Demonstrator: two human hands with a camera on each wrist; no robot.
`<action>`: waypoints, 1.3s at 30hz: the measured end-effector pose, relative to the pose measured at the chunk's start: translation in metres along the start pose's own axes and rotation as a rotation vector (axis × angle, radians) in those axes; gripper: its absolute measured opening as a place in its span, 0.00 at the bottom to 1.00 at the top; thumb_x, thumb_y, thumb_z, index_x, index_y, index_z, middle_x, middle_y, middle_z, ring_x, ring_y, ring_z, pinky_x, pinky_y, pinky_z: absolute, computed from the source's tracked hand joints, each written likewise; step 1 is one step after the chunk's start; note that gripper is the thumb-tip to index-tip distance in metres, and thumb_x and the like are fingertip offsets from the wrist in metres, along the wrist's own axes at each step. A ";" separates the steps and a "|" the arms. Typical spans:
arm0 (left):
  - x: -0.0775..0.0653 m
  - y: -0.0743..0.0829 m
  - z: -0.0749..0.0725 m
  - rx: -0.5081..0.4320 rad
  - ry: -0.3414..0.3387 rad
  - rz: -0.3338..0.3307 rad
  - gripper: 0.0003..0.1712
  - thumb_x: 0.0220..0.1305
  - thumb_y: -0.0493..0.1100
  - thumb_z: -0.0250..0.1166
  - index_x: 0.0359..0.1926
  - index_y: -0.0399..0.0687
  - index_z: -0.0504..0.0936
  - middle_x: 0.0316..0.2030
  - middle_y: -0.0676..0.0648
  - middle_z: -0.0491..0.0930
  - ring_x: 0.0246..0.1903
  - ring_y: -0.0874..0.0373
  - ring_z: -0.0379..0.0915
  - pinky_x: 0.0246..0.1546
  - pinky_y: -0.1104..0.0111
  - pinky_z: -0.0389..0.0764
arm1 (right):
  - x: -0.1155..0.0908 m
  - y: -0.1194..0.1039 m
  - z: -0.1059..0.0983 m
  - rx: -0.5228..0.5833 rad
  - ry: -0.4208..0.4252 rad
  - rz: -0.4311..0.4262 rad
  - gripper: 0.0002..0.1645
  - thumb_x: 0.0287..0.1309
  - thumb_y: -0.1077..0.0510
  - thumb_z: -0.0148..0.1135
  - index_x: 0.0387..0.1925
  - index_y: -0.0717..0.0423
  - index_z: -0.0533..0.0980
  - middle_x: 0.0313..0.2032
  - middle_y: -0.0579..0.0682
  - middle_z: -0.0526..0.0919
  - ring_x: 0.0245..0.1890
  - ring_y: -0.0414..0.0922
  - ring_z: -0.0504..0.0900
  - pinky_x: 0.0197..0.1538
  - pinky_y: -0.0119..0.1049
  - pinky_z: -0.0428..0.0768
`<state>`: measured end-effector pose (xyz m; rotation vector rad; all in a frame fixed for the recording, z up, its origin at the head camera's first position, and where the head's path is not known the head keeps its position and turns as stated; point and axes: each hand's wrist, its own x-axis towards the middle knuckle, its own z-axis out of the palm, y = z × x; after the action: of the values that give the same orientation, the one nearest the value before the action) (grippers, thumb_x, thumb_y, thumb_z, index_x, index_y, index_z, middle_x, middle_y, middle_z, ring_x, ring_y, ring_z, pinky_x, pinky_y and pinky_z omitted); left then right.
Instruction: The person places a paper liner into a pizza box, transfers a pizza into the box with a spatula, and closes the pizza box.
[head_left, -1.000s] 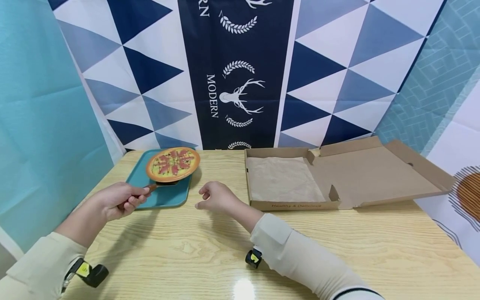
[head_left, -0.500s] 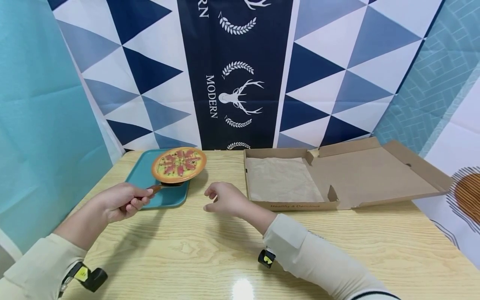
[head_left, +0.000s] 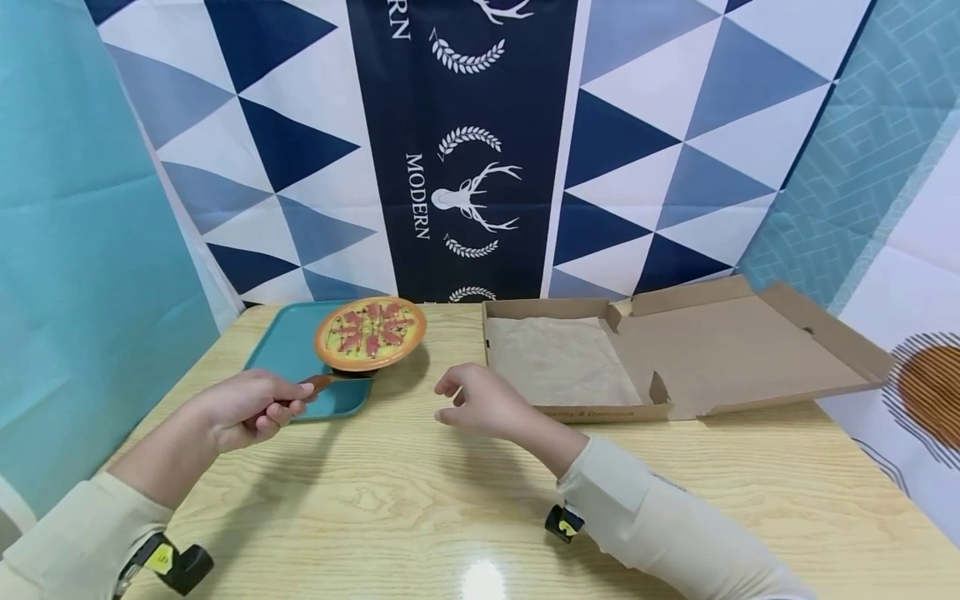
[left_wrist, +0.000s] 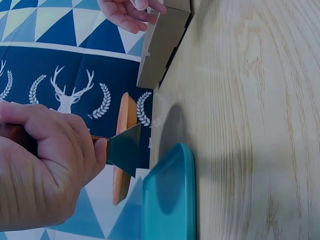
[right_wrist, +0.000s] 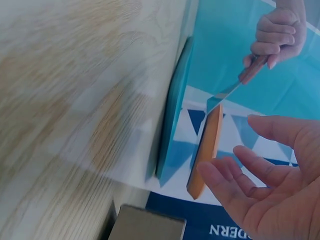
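Observation:
My left hand (head_left: 258, 408) grips the wooden handle of a pizza spatula (left_wrist: 125, 150) with a flat, flared metal blade. On that blade rests a whole round pizza (head_left: 371, 333) with an orange-brown crust and red and yellow topping. It is raised above the right part of a teal tray (head_left: 277, 350), and its shadow falls on tray and table in the left wrist view. My right hand (head_left: 483, 402) holds nothing; its fingers are loosely bent, between the pizza and an open cardboard pizza box (head_left: 498, 307). In the right wrist view its fingertips overlap the pizza's edge.
Brown paper (head_left: 558, 358) lines the box, whose lid (head_left: 738, 342) is folded out to the right along the table (head_left: 420, 517). A patterned cloth (head_left: 465, 100) hangs behind the table, with a teal sheet (head_left: 90, 208) at the left.
The pizza on the spatula has shifted right, from over the tray's middle to partly past its right edge. My right hand has moved right too, nearer the box.

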<state>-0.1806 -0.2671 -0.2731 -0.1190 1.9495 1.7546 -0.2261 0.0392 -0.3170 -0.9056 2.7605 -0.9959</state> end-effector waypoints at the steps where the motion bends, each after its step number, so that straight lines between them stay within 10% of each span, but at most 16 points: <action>1: 0.000 0.000 0.001 0.008 -0.003 0.003 0.15 0.75 0.39 0.49 0.52 0.29 0.65 0.23 0.53 0.68 0.14 0.71 0.56 0.14 0.81 0.60 | -0.002 0.001 -0.001 -0.003 0.006 0.008 0.15 0.55 0.60 0.70 0.44 0.61 0.81 0.42 0.56 0.82 0.40 0.49 0.82 0.45 0.40 0.80; 39: 0.006 0.011 0.040 0.093 -0.118 0.062 0.10 0.73 0.40 0.53 0.40 0.35 0.74 0.23 0.52 0.68 0.15 0.68 0.55 0.15 0.80 0.59 | -0.056 0.080 -0.071 -0.135 0.230 0.108 0.12 0.54 0.63 0.68 0.41 0.64 0.80 0.42 0.59 0.82 0.41 0.54 0.81 0.46 0.48 0.80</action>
<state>-0.1774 -0.2258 -0.2665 0.0762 1.9639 1.6670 -0.2387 0.1591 -0.3168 -0.6866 3.0629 -0.9620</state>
